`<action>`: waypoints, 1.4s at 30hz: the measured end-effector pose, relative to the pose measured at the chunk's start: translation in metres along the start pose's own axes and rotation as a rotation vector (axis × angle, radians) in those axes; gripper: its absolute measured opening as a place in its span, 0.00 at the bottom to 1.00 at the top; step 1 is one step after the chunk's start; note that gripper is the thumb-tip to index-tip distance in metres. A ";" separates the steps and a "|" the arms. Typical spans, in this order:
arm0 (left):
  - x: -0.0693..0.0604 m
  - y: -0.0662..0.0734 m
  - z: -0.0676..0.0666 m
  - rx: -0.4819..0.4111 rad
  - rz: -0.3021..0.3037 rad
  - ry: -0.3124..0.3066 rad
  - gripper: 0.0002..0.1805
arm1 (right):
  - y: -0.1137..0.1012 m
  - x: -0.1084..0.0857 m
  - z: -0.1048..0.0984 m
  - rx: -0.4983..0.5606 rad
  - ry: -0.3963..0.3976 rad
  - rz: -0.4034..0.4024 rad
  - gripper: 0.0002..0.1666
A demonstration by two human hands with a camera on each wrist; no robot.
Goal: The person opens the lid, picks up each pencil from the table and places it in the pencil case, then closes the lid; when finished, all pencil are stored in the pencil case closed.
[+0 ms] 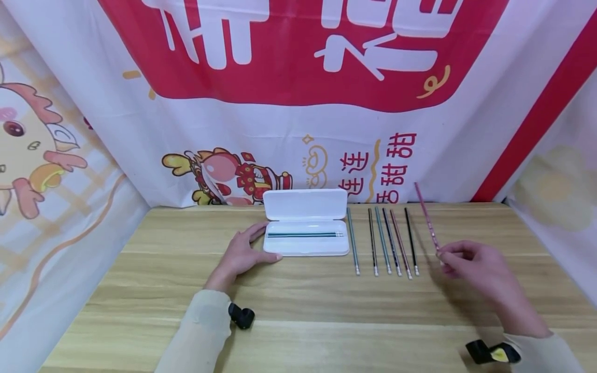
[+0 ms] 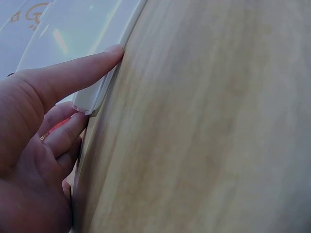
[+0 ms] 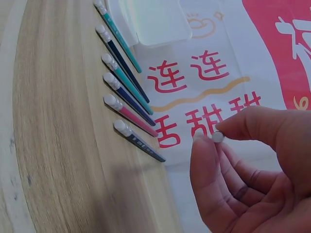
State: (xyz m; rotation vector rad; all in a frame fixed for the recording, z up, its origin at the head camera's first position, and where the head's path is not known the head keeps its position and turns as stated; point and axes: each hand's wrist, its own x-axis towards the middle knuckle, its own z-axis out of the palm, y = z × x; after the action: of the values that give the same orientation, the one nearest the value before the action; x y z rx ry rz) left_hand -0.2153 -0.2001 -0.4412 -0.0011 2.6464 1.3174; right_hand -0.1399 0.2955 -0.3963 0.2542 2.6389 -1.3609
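An open white pencil case point(image 1: 306, 248) lies on the table with its lid raised at the back; teal pencils point(image 1: 303, 234) lie inside. My left hand point(image 1: 240, 254) holds the case's left end, thumb on the front edge and fingers at the side; in the left wrist view the thumb point(image 2: 82, 73) touches the case rim. My right hand point(image 1: 478, 267) pinches a pink pencil point(image 1: 426, 215) near its eraser end, tilted above the table. The right wrist view shows the eraser point(image 3: 218, 137) between thumb and fingertip of that hand point(image 3: 248, 170).
Several pencils lie in a row right of the case, erasers toward the front: teal point(image 1: 353, 243), dark, blue, pink point(image 1: 401, 243), and a black one point(image 1: 412, 241) nearest my right hand. A printed cloth point(image 1: 298, 124) hangs behind the table point(image 1: 298, 311).
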 end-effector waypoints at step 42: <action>0.000 0.001 0.000 -0.014 -0.018 0.011 0.53 | -0.073 0.051 0.085 -0.171 -0.032 -0.418 0.05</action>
State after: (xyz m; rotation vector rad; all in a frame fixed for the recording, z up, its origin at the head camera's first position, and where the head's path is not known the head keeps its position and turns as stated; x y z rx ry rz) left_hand -0.2157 -0.1991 -0.4405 -0.0345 2.6396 1.3335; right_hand -0.2000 0.1881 -0.3981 -0.3569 2.8646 -1.2110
